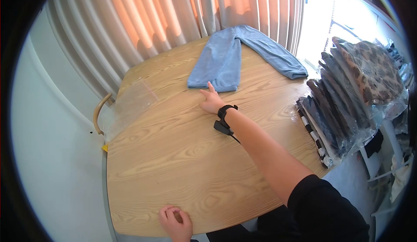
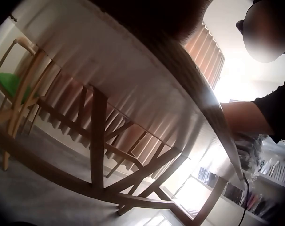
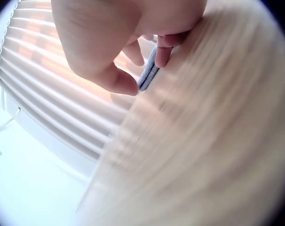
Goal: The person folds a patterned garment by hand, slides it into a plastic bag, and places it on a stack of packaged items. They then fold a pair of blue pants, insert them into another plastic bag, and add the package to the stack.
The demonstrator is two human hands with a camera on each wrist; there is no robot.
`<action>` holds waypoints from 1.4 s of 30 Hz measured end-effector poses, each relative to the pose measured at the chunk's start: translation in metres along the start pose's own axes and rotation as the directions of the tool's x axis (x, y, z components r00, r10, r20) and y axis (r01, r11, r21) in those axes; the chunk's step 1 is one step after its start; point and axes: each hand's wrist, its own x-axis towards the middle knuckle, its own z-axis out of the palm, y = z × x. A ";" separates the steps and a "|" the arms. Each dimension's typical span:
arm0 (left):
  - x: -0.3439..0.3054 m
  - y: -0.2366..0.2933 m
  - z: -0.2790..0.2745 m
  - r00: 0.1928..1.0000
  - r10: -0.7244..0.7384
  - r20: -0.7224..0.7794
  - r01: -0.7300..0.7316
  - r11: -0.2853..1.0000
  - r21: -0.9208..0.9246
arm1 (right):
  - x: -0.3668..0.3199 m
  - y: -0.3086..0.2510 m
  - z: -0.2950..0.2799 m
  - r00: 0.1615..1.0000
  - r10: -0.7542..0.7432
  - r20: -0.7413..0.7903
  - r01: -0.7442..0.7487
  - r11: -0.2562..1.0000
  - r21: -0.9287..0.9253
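Note:
A pair of light blue trousers (image 1: pixel 219 61) lies on the far part of the wooden table (image 1: pixel 173 155). One leg points toward me and the other stretches out to the right. My right hand (image 1: pixel 211 102) reaches forward to the hem of the nearer leg, its index finger extended over the edge. In the right wrist view the folded blue hem (image 3: pixel 149 75) shows edge-on beyond the thumb and fingers. At the table's near edge my left hand (image 1: pixel 176 223) rests with loosely curled fingers, holding nothing; the left wrist view looks under the tabletop.
Clear plastic bags with folded garments (image 1: pixel 343 98) are stacked along the table's right side, a leopard print on top. A flat transparent bag (image 1: pixel 130 105) lies at the left edge, by a wooden chair back (image 1: pixel 99 113). Curtains (image 1: pixel 173 16) hang behind the table.

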 end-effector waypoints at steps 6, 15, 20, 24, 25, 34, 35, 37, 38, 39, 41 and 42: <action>0.001 -0.001 -0.001 1.000 -0.019 0.018 0.020 1.000 -0.008 | 0.026 -0.033 -0.013 0.962 0.241 0.131 -0.186 0.923 -0.336; 0.001 -0.002 0.000 1.000 0.008 0.001 -0.008 1.000 -0.010 | 0.031 -0.036 -0.002 0.947 0.312 0.070 -0.265 0.889 -0.374; 0.000 0.001 -0.001 1.000 -0.002 -0.023 0.001 0.999 -0.043 | 0.026 -0.012 -0.006 0.985 0.160 0.071 -0.142 0.967 -0.211; 0.002 0.006 -0.005 1.000 -0.012 -0.026 0.012 1.000 -0.013 | 0.013 -0.001 -0.010 0.988 0.088 0.123 -0.087 0.996 -0.014; 0.002 0.006 -0.006 1.000 -0.026 -0.016 0.026 1.000 -0.009 | 0.008 -0.005 -0.014 0.985 0.067 0.161 -0.079 0.994 0.071; -0.002 -0.012 0.000 0.997 0.024 -0.077 -0.025 1.000 -0.013 | -0.038 0.000 -0.022 0.963 0.051 0.264 -0.205 0.775 0.598; -0.003 -0.010 0.000 0.997 0.026 -0.078 -0.027 0.999 -0.017 | -0.047 -0.003 -0.021 0.964 0.052 0.261 -0.203 0.777 0.596; -0.003 -0.008 -0.001 0.996 0.023 -0.086 -0.024 1.000 -0.015 | -0.066 -0.013 -0.017 0.956 -0.052 0.288 -0.155 0.744 0.650; -0.003 -0.008 -0.001 0.996 0.024 -0.087 -0.026 1.000 -0.018 | -0.077 -0.019 -0.018 0.962 -0.045 0.271 -0.146 0.750 0.645; -0.003 -0.009 -0.001 0.996 0.027 -0.090 -0.028 1.000 -0.014 | -0.088 -0.028 -0.021 0.962 -0.044 0.269 -0.145 0.751 0.644; -0.003 -0.010 0.000 0.995 0.034 -0.093 -0.035 0.999 -0.010 | -0.109 -0.047 -0.031 0.932 -0.081 0.353 -0.205 0.688 0.697; -0.004 -0.010 0.000 0.995 0.027 -0.098 -0.029 0.999 -0.018 | -0.120 -0.060 -0.036 0.943 -0.119 0.311 -0.145 0.693 0.706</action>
